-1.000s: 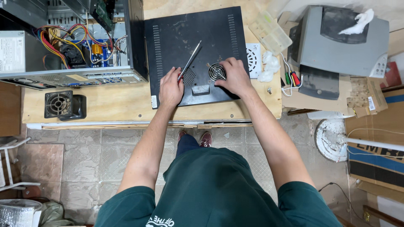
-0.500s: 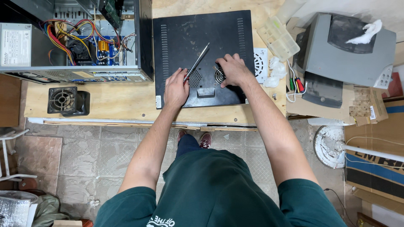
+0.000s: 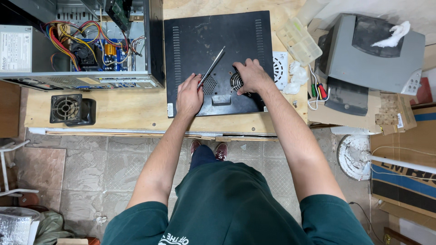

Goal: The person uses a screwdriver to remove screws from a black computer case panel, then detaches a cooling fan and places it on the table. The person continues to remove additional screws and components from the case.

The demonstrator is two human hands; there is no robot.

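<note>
The left hand (image 3: 190, 96) is closed around the handle end of a slim grey metal screwdriver (image 3: 212, 66), whose shaft runs up and to the right from the fingers, lying low over a flat black metal computer side panel (image 3: 195, 41) with rows of vent slots. The right hand (image 3: 251, 76), just to the right of the left one, rests palm down on the same panel with its fingers curled over a small round wire fan grille (image 3: 236, 82); whether it grips the grille or only presses on it cannot be told. The panel lies flat on a light plywood surface (image 3: 122, 111), under both hands.

Left of the left hand stands an open grey computer case (image 3: 81, 45) with coloured wiring and a blue circuit board showing inside. Below that case, further left of the hand, a small black square fan (image 3: 68, 109) sits on the surface. Just right of the right hand lies a white round-holed vent cover (image 3: 280, 69), then some crumpled white tissue (image 3: 297, 75) and a few screwdrivers with red and green handles (image 3: 319, 90). Above those is a clear plastic compartment box (image 3: 299, 41). Further right sits a grey boxy printer (image 3: 372, 56) with a white rag (image 3: 397, 32) on top.
</note>
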